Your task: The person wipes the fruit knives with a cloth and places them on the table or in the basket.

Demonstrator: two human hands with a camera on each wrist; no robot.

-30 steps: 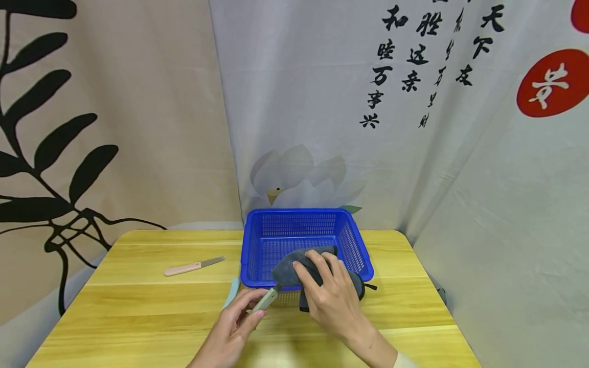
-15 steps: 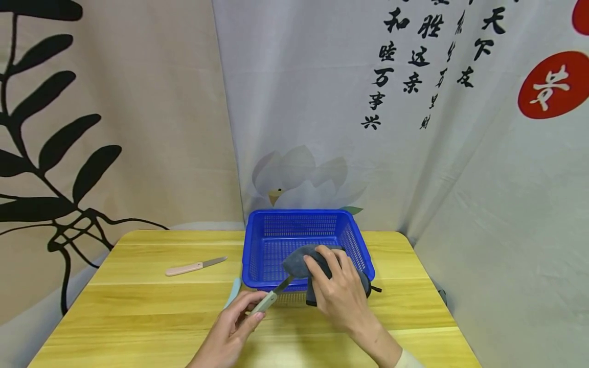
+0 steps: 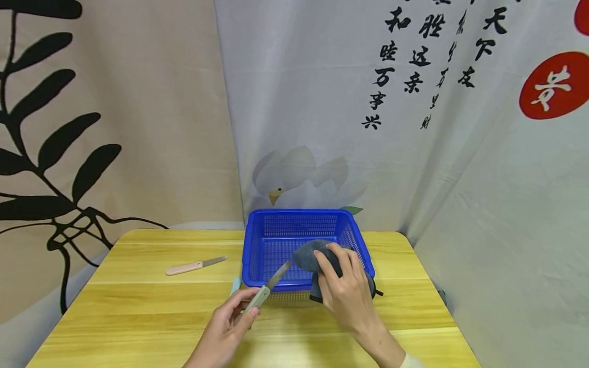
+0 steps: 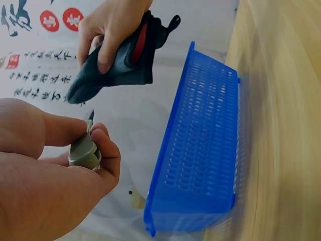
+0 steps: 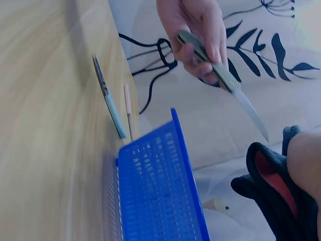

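Observation:
My left hand (image 3: 227,324) grips the green handle of a folding knife (image 3: 258,300), its blade out and pointing up and to the right. In the right wrist view the whole knife (image 5: 220,70) shows, the blade's tip apart from the cloth. My right hand (image 3: 342,286) holds a bunched dark grey cloth (image 3: 309,255) with black edging over the front right of the blue basket. A red patch (image 4: 140,44) shows on the cloth in the left wrist view.
The blue plastic basket (image 3: 299,211) stands at the back middle of the wooden table (image 3: 138,317). A pink-handled knife (image 3: 186,268) lies to its left. A light blue-handled knife (image 5: 114,113) lies near the basket's front left, partly behind my left hand in the head view.
The cloth has moved off the blade, up and to the right with my right hand. My left hand has tilted the knife steeper, and its blade now shows bare.

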